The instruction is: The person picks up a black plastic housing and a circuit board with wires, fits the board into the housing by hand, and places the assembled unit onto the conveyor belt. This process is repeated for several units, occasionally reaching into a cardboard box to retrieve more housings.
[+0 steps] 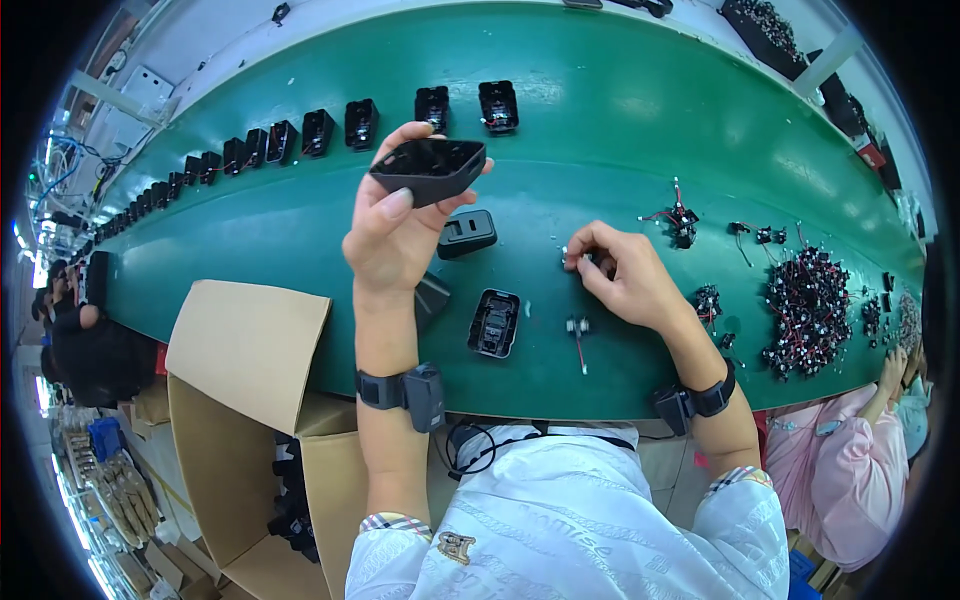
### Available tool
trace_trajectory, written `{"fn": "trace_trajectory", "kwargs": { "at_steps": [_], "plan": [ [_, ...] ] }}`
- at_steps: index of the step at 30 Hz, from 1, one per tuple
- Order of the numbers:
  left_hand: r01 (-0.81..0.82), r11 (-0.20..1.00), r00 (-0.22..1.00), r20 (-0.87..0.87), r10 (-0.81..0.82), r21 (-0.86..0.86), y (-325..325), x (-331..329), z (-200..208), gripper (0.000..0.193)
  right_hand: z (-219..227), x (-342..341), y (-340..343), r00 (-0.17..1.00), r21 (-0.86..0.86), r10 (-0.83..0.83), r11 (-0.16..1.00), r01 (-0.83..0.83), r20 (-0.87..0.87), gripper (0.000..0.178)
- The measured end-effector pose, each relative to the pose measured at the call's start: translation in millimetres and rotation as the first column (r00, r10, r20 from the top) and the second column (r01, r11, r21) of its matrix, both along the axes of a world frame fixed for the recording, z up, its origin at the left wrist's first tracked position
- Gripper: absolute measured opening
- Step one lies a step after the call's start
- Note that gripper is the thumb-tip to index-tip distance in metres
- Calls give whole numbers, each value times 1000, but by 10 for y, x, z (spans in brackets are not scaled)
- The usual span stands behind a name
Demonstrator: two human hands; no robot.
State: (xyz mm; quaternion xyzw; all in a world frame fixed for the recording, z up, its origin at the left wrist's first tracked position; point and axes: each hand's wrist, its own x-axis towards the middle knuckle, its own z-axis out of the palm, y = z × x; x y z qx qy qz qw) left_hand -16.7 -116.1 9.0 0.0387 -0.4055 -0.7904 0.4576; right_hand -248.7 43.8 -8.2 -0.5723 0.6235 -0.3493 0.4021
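My left hand (392,240) is raised over the table, its fingers and thumb wrapped round the sides of a black plastic housing (432,172). The housing is tilted, its hollow side partly visible. Lower and to the right, my right hand (628,278) is closed in a pinch near the green tabletop; a tiny pale bit shows at its fingertips, too small to name. Between the hands lie a black shell with two slots (468,233) and an open black housing (494,323). A small part with a red wire (578,330) lies below my right hand.
Open black housings (361,124) form a long row along the far left. At right is a heap of small wired parts (808,312), with a loose wired cluster (683,224) nearer. An open cardboard box (245,355) stands at the table's left front edge. Another person (840,460) sits at right.
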Motion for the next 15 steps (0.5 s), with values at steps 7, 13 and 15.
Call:
{"fn": "trace_trajectory", "kwargs": {
  "at_steps": [7, 13, 15],
  "plan": [
    [-36, 997, 998, 48, 39, -69, -48, 113, -6, 92, -69, -189, -46, 972, -92, -126, 985, 146, 201, 16],
    [56, 996, 996, 78, -51, -63, 56, 29, 2, 89, 7, -206, -47, 847, 3, -170, 981, 194, 505, 15],
    [114, 991, 991, 81, -109, -69, 148, -32, 67, 89, 54, -189, -38, 841, -35, -165, 976, 213, 515, 16]
  ]
}}
